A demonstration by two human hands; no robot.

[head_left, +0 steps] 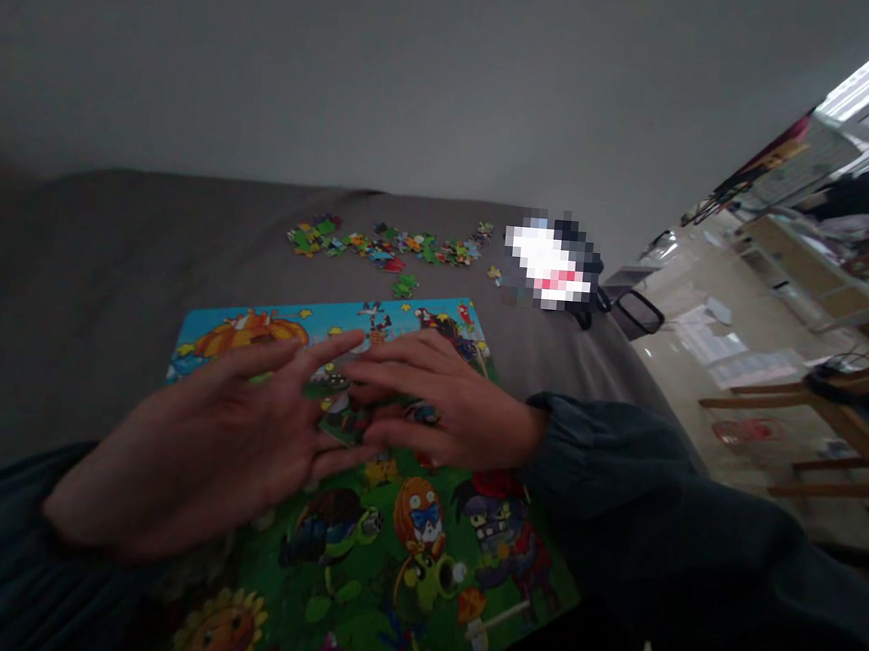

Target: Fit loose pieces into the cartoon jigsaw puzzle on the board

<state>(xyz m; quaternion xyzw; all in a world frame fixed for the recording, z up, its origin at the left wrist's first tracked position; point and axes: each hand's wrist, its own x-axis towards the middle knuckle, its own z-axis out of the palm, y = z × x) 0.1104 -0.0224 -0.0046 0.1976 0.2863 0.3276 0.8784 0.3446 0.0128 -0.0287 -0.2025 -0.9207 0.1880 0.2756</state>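
Note:
A bright cartoon puzzle board (460, 568) lies flat on grey cloth, with a blue sky along its far edge and green ground nearer me. Over its left middle is my left hand (246, 431), palm turned partly up and fingers spread. My right hand (436, 396) is palm down above the upper middle, its fingers stretched out and slightly apart. The fingertips of both hands come close together and overlap in view; whether they touch I cannot tell. Nothing shows in either hand. Part of the board's picture is hidden beneath them.
Loose jigsaw pieces (388, 247) lie in a strip beyond the board, with one green piece (406, 285) nearer it. A blurred-out bright object (552, 265) rests to their right. The grey wall (349, 78) rises behind. At right, a wooden stool (840, 428) stands on the floor.

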